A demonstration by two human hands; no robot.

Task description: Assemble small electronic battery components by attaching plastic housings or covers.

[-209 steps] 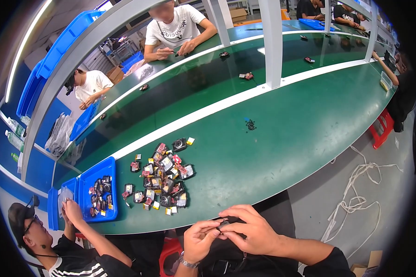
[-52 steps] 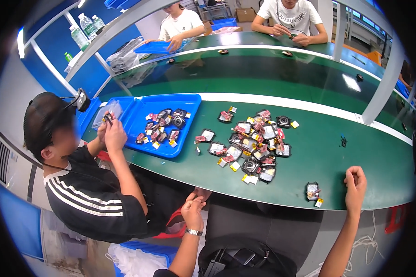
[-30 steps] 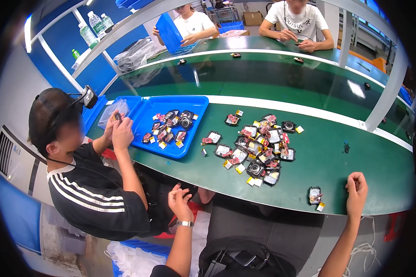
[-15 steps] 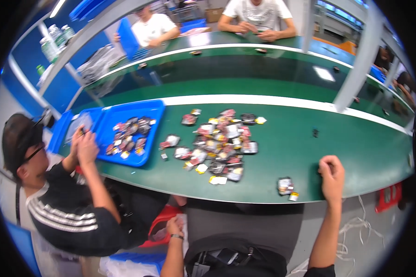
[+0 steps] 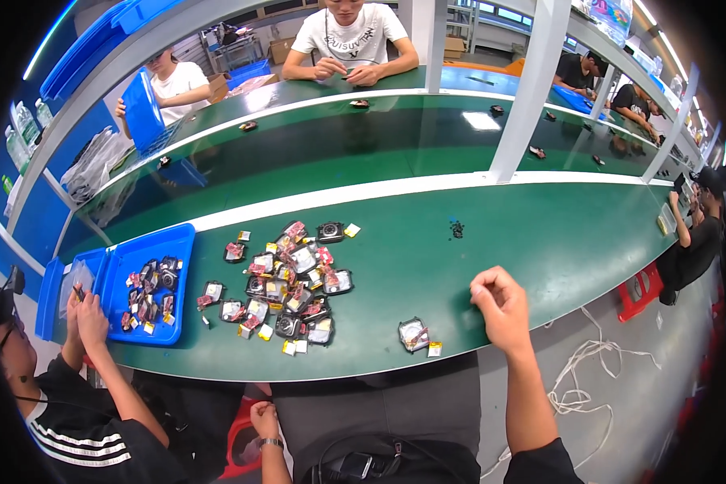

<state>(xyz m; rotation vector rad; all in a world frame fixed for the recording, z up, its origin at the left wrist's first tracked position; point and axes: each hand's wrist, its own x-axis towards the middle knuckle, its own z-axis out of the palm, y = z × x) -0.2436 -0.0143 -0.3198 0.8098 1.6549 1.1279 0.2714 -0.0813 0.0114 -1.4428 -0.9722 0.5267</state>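
Landmark: heap of opened black devices [image 5: 294, 282], red boards and pale faces showing, on the green bench [image 5: 557, 234].

Item: one lone device [image 5: 414, 334], apart to the heap's right, close to the bench's front edge; pale face up, a yellow-and-white tab [image 5: 435, 349] at its lower right.

Item: right hand [image 5: 502, 310], farther right of the heap than the lone device; bare, fingers curled, thumb drawn in toward the index. Grip: nothing shows in it; whether the tips meet or pinch something tiny cannot be told.

Item: left hand [image 5: 264, 419], nearer the wearer than the heap, off the bench, beside a red stool [image 5: 238, 436]; fingers bent, grip too small to read.

Item: small black pieces [image 5: 457, 231], clustered well to the heap's right.

Item: blue tray [image 5: 185, 282], left of the heap, holding similar devices.

Step, as judged: a pause, neither hand on the lone device. Taking it up would call for the right hand to open, reach left toward the heap and lift the casing by its sides, sparing the tab.
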